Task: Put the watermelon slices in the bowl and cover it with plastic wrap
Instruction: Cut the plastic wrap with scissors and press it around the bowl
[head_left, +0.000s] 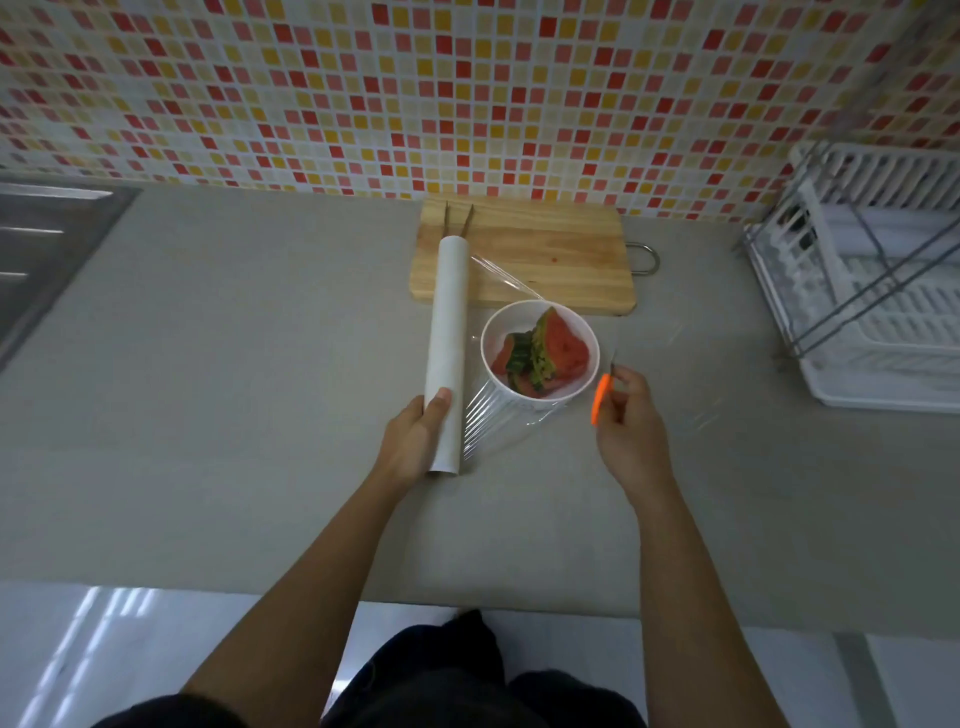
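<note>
Head view: left hand (415, 441) grips the plastic wrap roll (447, 353) at frame centre; right hand (631, 426) pinches an orange-handled cutter (600, 397). Film (493, 415) drapes the white bowl (540, 395) of watermelon slices (550, 353) on the desk (260, 389).

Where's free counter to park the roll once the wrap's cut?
Widest bare patch: the counter between the sink and the plastic wrap roll. More bare counter near its front edge, around the forearms. Crowded: bowl, cutting board and film between roll and dish rack; the right hand holds an orange-handled cutter there.
</note>
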